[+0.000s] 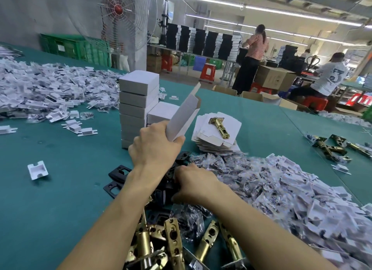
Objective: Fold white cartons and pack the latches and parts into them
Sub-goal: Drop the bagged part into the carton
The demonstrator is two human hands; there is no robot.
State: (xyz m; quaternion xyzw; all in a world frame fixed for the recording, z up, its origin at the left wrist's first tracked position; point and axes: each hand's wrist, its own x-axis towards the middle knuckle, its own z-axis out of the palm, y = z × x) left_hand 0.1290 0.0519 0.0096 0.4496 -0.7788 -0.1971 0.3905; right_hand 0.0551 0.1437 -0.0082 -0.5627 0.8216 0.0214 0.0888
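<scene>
Left hand grips open carton, centre frame; right hand among black plates, grasp unclear. Squeezing may crush carton.

It is a factory packing floor: a green tabletop heaped with bagged parts, an industrial fan beyond its far edge, stacked black boxes, workers.

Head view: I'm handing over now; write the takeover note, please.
Left hand grips a part-folded white cardboard carton, top flap open.
Right hand reaches into the black metal plates; grip hidden.
Done: tall stack of closed white cartons behind.
To do: pile of flat white carton blanks with one brass latch on top, heap of brass latches nearest you, clear bagged parts at right.
</scene>
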